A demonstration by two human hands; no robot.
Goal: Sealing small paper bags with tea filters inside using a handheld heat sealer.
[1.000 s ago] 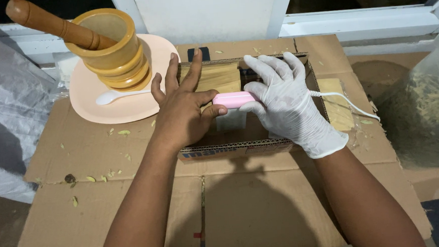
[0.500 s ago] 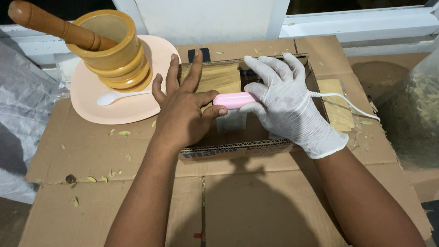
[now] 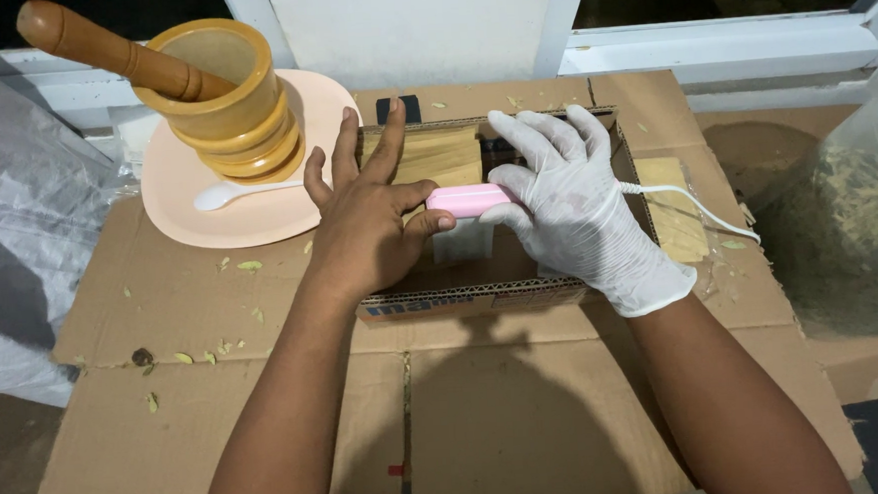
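Head view, looking down on flattened cardboard sheets (image 3: 528, 413) that carried everything. My bare left hand (image 3: 363, 231) lay palm-down over the left half of a shallow open cardboard box (image 3: 462, 301) near the middle of the sheets, fingers spread and pointing toward the far edge; its thumb pressed the left end of a small pink device (image 3: 467, 199), a partial grip of thumb against the device only. My right hand (image 3: 572, 205), in a white glove, covered the right end of the device, its thumb closed under it and its fingers fanned over the top; this grip held the device. The device lay crosswise above the box, roughly at its centre, and a white cable (image 3: 692, 209) ran from under my gloved hand toward the right edge of the cardboard. At the far left corner, a pale pink plate (image 3: 257, 211) bore a wooden mortar (image 3: 226, 103) with a wooden pestle (image 3: 108, 49) leaning in it, and a white spoon (image 3: 226, 194). Green leaf scraps (image 3: 250, 266) dotted the left side.
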